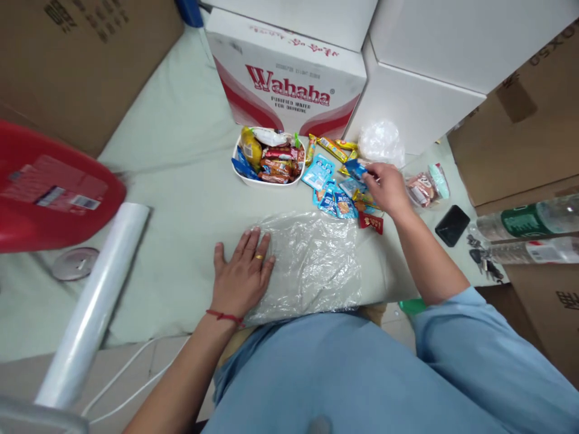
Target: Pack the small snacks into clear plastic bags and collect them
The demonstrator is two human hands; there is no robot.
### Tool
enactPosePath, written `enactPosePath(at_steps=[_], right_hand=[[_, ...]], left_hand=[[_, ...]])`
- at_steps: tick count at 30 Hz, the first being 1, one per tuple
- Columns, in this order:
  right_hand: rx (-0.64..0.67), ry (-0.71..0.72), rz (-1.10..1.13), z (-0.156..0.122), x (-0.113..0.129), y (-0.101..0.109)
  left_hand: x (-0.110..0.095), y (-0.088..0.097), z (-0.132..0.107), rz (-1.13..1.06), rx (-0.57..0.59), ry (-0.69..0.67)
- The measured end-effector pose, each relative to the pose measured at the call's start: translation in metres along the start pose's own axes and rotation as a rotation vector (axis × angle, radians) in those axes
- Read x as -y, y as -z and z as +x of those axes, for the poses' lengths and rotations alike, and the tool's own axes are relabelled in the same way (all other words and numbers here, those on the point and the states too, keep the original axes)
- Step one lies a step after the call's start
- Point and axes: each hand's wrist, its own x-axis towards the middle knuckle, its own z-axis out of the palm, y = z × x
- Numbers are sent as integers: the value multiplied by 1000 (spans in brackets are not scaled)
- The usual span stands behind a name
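My left hand (pixel 242 271) lies flat with fingers spread on the pale green cloth, touching the left edge of a crinkled clear plastic bag (pixel 316 265). Over a pile of wrapped snacks, my right hand (pixel 386 187) pinches a small dark blue snack packet (pixel 355 169) between thumb and fingers. Light blue snack packets (pixel 319 172), yellow snack wrappers (pixel 332 147) and a dark red packet (pixel 371 222) lie around it. Left of the pile stands a white plastic basket (pixel 246 179) filled with assorted wrapped snacks.
Behind the basket stands a white and red Wahaha water carton (pixel 289 78). A bunched clear bag (pixel 381 143), a bag of brown snacks (pixel 423 188), a black phone (pixel 452 226), keys (pixel 484 259) and plastic bottles (pixel 527 220) are on the right. At left are a red container (pixel 54 187) and a plastic film roll (pixel 94 301).
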Motion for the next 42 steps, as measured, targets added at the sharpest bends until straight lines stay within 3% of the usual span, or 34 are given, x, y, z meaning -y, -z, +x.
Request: enactPosePath(at_steps=[2, 4, 8, 12, 18, 26, 30, 38, 42], right_hand=[[-60, 78, 132, -24, 17, 11], [-29, 195, 211, -55, 45, 12], [129, 341, 112, -118, 105, -17], [259, 376, 48, -145, 129, -43], [273, 494, 36, -141, 125, -62], [167, 430, 31, -144, 138, -74], [165, 384, 27, -143, 131, -73], [98, 212, 71, -142, 81, -55], [5, 176, 215, -136, 89, -46]], left_hand=[[-1, 1, 0, 1, 7, 2], [-2, 1, 0, 4, 15, 3], [-1, 1, -1, 2, 23, 7], [0, 2, -1, -9, 12, 6], [0, 2, 0, -12, 5, -11], [-2, 3, 1, -33, 15, 1], [-3, 4, 1, -13, 27, 10], [-1, 3, 0, -5, 57, 22], [-3, 3, 1, 8, 70, 37]])
